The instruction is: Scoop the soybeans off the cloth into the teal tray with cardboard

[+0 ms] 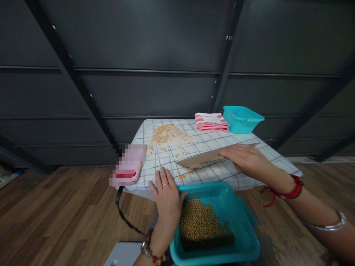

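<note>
My right hand [245, 159] grips a brown strip of cardboard [205, 157] that stands on its long edge on the table. Some loose yellow beans [185, 175] lie on the near side of the strip. My left hand [168, 194] rests palm down at the front edge of the table, fingers stretched out, with its thumb at the rim of a teal plastic basin [226, 207]. Many round, tan beans [201, 221] fill the left part of this basin, which sits at the table's front edge. Farther back, a patch of yellow beans [163, 133] is spread on the cloth, with pale powder-like bits beside it.
A white checked cloth [213, 142] covers the table. At the back right are a folded pink-and-white towel [210, 122] and a turquoise container [241, 120]. A pink phone-like item [129, 162] lies at the left edge, with a black strap hanging down. Dark panels stand behind.
</note>
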Demonstrator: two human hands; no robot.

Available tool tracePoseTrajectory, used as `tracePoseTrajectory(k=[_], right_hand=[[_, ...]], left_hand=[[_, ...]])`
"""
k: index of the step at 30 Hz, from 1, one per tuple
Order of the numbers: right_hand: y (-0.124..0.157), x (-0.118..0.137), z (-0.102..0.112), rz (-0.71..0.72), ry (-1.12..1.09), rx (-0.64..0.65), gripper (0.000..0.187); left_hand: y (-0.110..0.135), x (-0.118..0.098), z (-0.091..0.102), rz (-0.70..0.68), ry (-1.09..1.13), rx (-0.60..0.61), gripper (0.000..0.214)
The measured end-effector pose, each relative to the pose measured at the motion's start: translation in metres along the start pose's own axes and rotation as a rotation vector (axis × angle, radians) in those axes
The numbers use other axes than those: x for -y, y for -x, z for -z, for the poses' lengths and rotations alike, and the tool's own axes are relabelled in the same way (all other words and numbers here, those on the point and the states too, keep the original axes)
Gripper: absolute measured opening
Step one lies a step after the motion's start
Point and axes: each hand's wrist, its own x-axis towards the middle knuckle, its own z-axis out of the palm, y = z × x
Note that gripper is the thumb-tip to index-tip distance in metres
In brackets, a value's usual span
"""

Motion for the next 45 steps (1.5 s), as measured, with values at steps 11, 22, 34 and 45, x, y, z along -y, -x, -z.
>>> tracePoseTrajectory(k=[11,22,34,45], right_hand=[[0.002,0.001,0.015,0.028,-0.023,-0.007,0.032],[-0.007,-0.004,0.001,0.040,0.030,-0.034,0.030],[-0.004,-0.010,-0.009,-0.026,0.048,-0.036,0.036],[-0.001,-0.002,0.004,0.032,0.039,-0.012,0.031]], left_hand=[[0.000,-0.001,0.001,0.016,0.013,-0.008,0.066],[0.000,-0.001,0.004,0.024,-0.004,0.034,0.069],[-0.001,-0.001,0.003,0.034,0.015,0.052,0.072],[0.000,-0.001,0.003,0.009,0.007,0.008,0.071]])
